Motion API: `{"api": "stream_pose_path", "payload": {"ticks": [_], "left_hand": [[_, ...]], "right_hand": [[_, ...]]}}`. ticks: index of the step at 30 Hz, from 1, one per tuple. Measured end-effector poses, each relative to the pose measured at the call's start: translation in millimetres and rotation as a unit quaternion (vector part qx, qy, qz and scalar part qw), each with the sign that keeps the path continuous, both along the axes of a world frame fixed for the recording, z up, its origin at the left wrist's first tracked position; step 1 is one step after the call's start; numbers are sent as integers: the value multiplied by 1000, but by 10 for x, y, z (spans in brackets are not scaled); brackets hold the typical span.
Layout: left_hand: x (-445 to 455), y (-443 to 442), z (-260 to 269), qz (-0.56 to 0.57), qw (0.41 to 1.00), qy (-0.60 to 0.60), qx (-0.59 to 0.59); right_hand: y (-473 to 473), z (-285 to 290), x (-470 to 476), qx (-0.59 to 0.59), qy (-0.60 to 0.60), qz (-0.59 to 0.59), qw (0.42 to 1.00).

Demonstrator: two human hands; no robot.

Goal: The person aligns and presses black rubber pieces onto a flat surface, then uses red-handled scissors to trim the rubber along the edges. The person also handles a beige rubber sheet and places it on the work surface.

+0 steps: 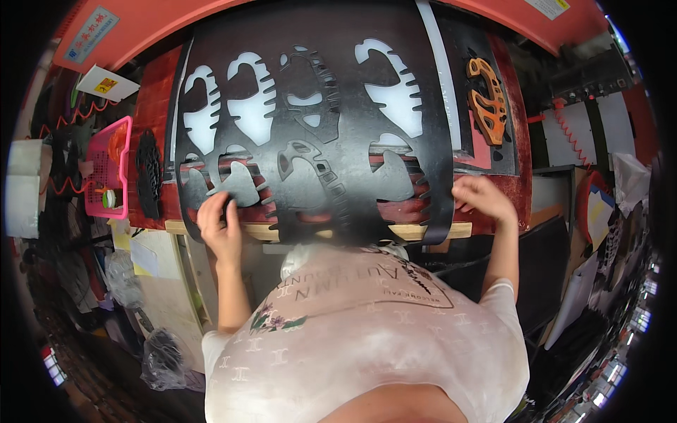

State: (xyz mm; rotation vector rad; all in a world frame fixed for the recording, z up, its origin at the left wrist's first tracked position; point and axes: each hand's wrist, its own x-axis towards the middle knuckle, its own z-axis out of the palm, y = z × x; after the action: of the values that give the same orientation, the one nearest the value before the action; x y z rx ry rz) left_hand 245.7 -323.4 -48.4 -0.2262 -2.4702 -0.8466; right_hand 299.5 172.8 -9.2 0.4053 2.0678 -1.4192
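Note:
A black sheet (349,132) with several cut-out openings lies over the machine bed and bends down over its front edge. My left hand (219,224) is at the sheet's lower left, with thumb and fingertips at a curved cut piece (240,185); whether they pinch it is unclear. My right hand (481,196) is at the sheet's right edge, fingers bent, and its grip cannot be made out. Other cut shapes still sit within the sheet near its middle. An orange-brown cutting die (489,103) rests on a dark pad to the right.
A wooden strip (455,230) runs along the front edge. Dark cut pieces (149,174) are stacked at the left, beside a pink plastic basket (127,174). The red machine housing (153,24) spans the back. A control box (587,79) stands at the right.

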Motion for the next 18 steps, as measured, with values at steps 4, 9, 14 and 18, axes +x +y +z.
{"api": "stream_pose_path", "payload": {"ticks": [4,9,14,18], "left_hand": [[149,-603,-373,189,978,7,86],[321,-1344,-687,367,887,-153,236],[590,-1323,-918,197,744,-344,539],[602,-1184,-671,202,797,-265,504]], "right_hand": [[-224,-353,324,-103,47,13,993],[-269,-373,512,-99,57,34,993],[-265,-369,542,-95,26,-16,995],[-371,-369,657,-165,131,-105,972]]}}
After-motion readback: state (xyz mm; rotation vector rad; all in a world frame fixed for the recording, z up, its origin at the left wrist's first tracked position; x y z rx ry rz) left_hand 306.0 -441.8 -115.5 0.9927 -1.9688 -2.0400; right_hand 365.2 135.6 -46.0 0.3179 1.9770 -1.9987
